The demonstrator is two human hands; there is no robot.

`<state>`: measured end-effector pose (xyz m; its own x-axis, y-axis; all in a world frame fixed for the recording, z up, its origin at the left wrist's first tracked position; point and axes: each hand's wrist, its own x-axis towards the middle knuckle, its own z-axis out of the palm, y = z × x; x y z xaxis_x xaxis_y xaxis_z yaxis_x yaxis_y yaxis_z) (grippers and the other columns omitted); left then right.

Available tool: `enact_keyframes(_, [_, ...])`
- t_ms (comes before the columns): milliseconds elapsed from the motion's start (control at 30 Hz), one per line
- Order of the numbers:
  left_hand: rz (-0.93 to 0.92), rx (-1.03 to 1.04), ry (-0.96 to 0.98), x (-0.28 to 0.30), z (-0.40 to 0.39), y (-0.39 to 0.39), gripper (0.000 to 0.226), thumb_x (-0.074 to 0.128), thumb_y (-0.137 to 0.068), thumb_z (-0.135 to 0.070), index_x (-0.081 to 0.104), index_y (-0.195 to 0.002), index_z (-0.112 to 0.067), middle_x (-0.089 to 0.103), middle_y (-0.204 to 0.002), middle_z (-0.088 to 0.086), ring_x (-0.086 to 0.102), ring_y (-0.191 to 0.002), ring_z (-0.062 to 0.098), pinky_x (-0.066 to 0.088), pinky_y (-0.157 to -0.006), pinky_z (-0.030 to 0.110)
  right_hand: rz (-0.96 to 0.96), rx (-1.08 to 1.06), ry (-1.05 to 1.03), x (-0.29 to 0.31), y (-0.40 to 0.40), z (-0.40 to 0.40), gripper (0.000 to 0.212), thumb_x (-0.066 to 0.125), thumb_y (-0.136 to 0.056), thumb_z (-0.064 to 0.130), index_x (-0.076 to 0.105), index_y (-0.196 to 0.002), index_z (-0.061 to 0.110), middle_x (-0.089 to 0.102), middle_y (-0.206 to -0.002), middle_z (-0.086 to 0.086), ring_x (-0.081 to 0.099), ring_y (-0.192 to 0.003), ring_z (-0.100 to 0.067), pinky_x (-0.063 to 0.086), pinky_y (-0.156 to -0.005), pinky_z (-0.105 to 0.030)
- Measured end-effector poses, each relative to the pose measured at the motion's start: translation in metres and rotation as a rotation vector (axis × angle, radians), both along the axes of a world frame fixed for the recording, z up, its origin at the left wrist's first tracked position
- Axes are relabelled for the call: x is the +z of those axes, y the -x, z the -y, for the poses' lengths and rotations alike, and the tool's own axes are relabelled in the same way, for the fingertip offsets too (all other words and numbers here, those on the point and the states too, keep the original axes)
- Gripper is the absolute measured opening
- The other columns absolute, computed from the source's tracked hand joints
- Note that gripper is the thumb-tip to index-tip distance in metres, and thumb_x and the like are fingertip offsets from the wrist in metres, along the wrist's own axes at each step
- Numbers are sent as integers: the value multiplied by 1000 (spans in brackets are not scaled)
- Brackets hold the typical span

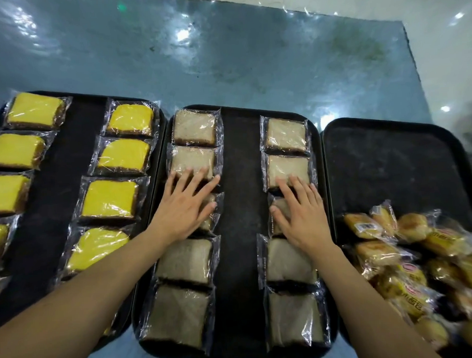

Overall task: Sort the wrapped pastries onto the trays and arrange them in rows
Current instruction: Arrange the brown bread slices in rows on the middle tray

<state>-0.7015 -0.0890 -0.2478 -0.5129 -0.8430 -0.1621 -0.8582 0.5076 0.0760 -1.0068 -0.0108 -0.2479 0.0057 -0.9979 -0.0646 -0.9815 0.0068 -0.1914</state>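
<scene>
While both flat palms press down, the slippery clear film could let a pale brown wrapped cake slice (193,164) skid against its neighbours and skew the columns on the middle black rectangular tray (240,178). Left hand (186,204) and right hand (301,212) lie with fingers spread, gripping nothing, each over its column's third slice. Glossy, square, dark-edged packets sit centre frame in two columns.

Three trays (243,111) side by side; pastries (193,126) rowed, perhaps heaped rightmost.
</scene>
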Motion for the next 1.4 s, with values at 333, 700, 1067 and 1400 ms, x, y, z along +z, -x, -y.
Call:
enact_keyframes(333, [-20, 33, 3, 0, 3, -1, 61, 23, -100, -61, 24, -156, -37, 23, -165, 0, 22, -151, 31, 17, -120, 57, -3, -39, 16, 2, 2, -2, 67, 30, -101, 66, 24, -159, 34, 26, -166, -2, 17, -155, -20, 9, -128, -43])
enact_keyframes(700, [-137, -12, 25, 18, -119, -14, 54, 32, -105, -42, 32, -156, -23, 27, -163, 8, 23, -151, 31, 19, -122, 53, 110, -106, 174, 17, -31, -104, 59, 50, -101, 43, 41, -154, 19, 42, -156, -6, 37, -145, -26, 23, -124, -41])
enact_keyframes(1067, [-92, 48, -59, 3, -183, -40, 62, 33, -104, -52, 19, -160, -28, 18, -167, 5, 20, -152, 32, 20, -121, 54, -2, -29, 58, -2, -58, -165, 60, 42, -101, 49, 39, -156, 25, 38, -161, -5, 30, -151, -24, 20, -125, -49])
enact_keyframes(1400, [-77, 42, -1, -3, -190, -43, 64, 35, -105, -48, 16, -160, -24, 11, -168, 8, 11, -154, 33, 19, -121, 56, -28, -92, 38, -3, -63, -167, 60, 38, -103, 48, 34, -158, 25, 34, -163, -4, 22, -154, -20, 17, -125, -49])
